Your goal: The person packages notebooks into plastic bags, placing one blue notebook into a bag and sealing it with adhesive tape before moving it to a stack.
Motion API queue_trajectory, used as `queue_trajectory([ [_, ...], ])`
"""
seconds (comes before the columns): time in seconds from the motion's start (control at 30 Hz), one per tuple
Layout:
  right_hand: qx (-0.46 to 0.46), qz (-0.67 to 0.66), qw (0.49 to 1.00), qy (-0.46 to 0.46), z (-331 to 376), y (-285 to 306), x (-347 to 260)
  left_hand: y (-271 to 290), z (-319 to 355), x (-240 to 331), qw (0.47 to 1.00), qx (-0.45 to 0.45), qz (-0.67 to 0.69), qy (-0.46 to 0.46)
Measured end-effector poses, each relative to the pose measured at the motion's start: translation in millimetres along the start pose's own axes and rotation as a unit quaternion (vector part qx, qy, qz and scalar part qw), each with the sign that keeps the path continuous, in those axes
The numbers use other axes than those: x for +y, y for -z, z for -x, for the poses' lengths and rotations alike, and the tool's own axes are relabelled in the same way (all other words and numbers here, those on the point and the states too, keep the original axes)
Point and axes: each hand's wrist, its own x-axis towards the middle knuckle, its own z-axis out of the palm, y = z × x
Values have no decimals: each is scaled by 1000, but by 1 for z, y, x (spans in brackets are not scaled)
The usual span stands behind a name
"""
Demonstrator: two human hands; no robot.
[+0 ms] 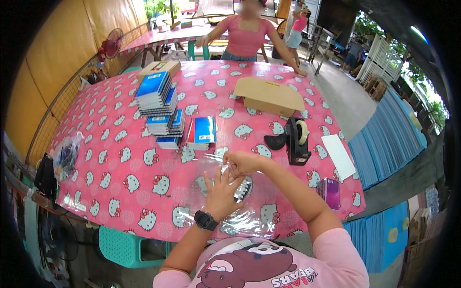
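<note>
The left hand [220, 189] lies flat, fingers spread wide, on clear plastic wrap [240, 218] at the near edge of the pink surface [125, 173]. The right hand [241, 163] pinches the wrap's upper edge, near a tape dispenser [297, 141].

One head-worn fisheye view looks steeply down and forward across the pink table [144, 192], close above it.

We see the left hand [222, 191] spread flat on clear plastic wrap [240, 218] over the pink cartoon-cat tablecloth [129, 177]; right hand [241, 163] pinches the wrap's edge. Black tape dispenser [296, 140] stands near, right.
</note>
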Motion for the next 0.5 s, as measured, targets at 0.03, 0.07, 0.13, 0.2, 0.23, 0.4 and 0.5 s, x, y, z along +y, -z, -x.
queue_trajectory([
  [0.03, -27, -68, 997, -18, 2, 5, 0, 3, -1, -2, 1000, -29, 7, 0],
  [0.07, -23, -67, 997, -17, 4, 4, 5, 4, 0, -2, 998, -62, 16, 1],
  [0.13, -32, -174, 984, -2, 5, 0, 17, 4, 0, -2, 999, -48, 9, -9],
  [0.2, -43, -180, 983, -18, 2, -10, 29, 3, 3, -4, 999, -47, 5, -3],
  [0.23, -38, -259, 965, -22, 1, -20, 43, 4, 3, -3, 999, -47, 5, -4],
  [0.4, 121, -482, 867, -35, 1, -108, 111, 2, 1, -3, 994, -26, -72, -77],
  [0.5, 290, -233, 911, -175, 17, -108, 75, 7, -4, -27, 990, -92, -55, -93],
])
